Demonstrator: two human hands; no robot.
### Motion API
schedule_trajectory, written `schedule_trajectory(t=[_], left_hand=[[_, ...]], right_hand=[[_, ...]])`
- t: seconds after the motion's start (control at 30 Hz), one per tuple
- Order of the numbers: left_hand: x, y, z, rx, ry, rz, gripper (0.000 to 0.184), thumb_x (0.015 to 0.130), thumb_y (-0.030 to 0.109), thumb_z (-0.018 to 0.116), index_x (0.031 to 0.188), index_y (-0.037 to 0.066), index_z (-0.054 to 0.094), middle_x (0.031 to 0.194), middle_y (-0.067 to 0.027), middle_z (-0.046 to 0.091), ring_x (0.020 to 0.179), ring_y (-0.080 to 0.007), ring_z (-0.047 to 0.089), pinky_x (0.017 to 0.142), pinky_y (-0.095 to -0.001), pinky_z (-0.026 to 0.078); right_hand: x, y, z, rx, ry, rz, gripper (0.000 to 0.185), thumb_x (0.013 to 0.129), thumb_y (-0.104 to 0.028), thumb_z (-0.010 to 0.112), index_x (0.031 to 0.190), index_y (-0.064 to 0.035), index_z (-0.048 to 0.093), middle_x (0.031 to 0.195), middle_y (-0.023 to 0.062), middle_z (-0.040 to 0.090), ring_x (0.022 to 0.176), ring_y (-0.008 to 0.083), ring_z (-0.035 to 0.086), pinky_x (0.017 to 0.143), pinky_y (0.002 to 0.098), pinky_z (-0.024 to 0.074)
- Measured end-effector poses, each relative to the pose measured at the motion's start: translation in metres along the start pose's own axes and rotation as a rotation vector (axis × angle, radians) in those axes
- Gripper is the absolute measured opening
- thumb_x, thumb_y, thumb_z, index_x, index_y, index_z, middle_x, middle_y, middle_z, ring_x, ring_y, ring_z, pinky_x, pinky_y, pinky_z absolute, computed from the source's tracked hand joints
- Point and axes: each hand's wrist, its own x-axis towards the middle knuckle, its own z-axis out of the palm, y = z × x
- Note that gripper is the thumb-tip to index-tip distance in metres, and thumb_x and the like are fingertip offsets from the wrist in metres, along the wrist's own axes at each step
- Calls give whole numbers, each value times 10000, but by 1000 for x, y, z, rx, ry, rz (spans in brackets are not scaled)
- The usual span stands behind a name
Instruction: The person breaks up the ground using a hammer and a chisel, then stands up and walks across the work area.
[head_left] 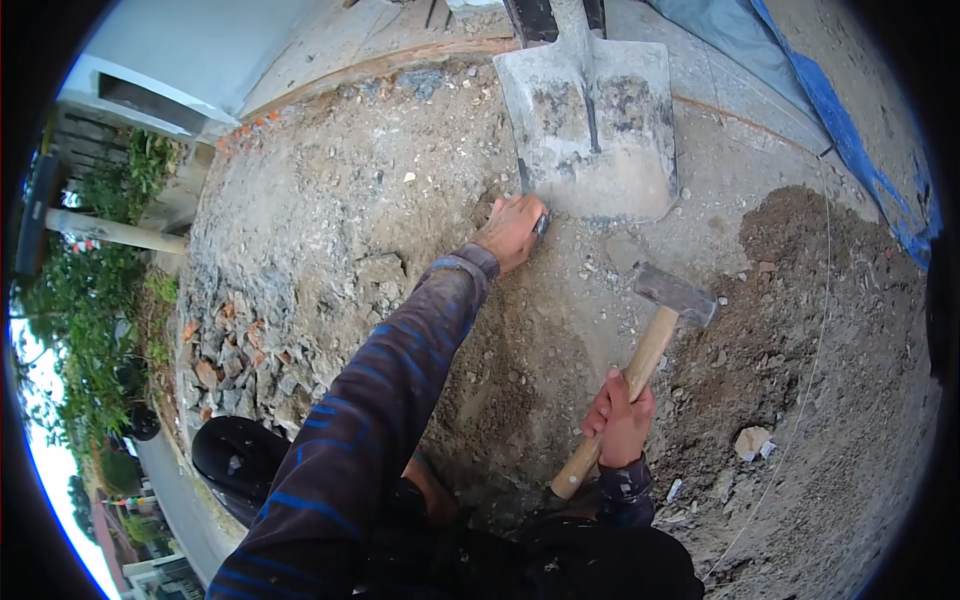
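Observation:
My left hand (512, 232) is closed low over the dirt, just below the shovel blade. A small dark metallic end shows at its right side; the rest of what it grips is hidden by the fingers. Wrapped round the wooden handle of a hammer (650, 352) is my right hand (620, 415), nearer my body. The hammer's grey metal head points up and away, to the right of my left hand and apart from it. A worn shovel blade (595, 165), caked with dried grey material, lies flat on the ground.
Broken stones and brick pieces (235, 365) lie at the left. Loose brown soil (790, 230) is heaped at the right, crossed by a thin string (822, 330). A blue tarp (840, 110) lies at the upper right. Plants (95, 290) and a pale wall (190, 45) stand at the left.

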Motion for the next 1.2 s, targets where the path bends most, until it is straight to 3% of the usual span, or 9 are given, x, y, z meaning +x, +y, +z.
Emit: schedule_trajectory(t=[0.2,0.43,0.63,0.7,0.77,0.9,1.03,1.17,1.2], left_hand=[[2,-2,-4,-78,35,-15,342,769,-38,535,1088,58,457,993,-171,502,1039,-354,487,902,-434,328],[-1,-7,-3,-76,-14,-25,334,771,-33,538,1082,62,460,977,-164,510,1014,-360,500,886,-428,331],[1,-9,-8,-55,40,58,350,774,-38,554,1086,76,448,986,-168,509,994,-357,510,872,-429,335],[-1,-7,-8,-51,21,32,342,777,-38,553,1081,76,447,989,-167,509,996,-357,509,870,-431,336],[1,-8,-6,-42,-1,21,334,781,-38,552,1077,75,447,992,-166,509,998,-357,508,869,-432,337],[-8,-5,-5,-52,-32,-57,338,781,-35,556,1083,70,445,1006,-168,507,1021,-358,506,889,-434,335],[4,-8,-8,-37,18,6,336,777,-34,556,1079,65,446,1009,-176,513,1031,-364,502,906,-435,332],[8,-5,-12,-34,-4,-14,346,769,-39,547,1083,67,449,1024,-182,520,1040,-371,497,903,-441,335],[10,-8,-13,-9,-26,-41,343,764,-31,564,1078,61,460,1020,-185,528,1038,-371,503,897,-431,340]], right_hand=[[18,-7,87,432,66,-402,219,956,-169,566,809,-71,436,552,-1,393,391,100,397,354,271,340],[41,-4,78,-72,-224,119,198,944,-133,574,810,-32,469,549,2,447,374,78,415,335,262,340],[26,-27,95,442,48,-417,238,958,-147,564,775,-58,441,544,-18,395,425,85,405,374,278,347],[54,23,97,531,52,-430,225,951,-130,561,773,-53,449,550,-14,408,440,98,414,394,293,362],[72,62,90,-380,-114,-118,213,942,-124,568,776,-47,459,555,-9,426,429,97,418,388,285,360],[33,-16,62,-182,-263,143,196,936,-109,567,783,-40,466,545,-4,434,413,98,428,386,278,367],[22,-49,72,164,-92,-283,182,933,-76,544,779,-40,454,527,-1,430,388,96,430,355,276,356],[56,26,105,506,90,-428,176,926,-82,553,790,-45,449,530,7,428,391,96,430,352,277,356],[73,47,101,123,-26,-219,175,922,-91,562,796,-43,450,532,7,425,390,96,429,355,274,359]])
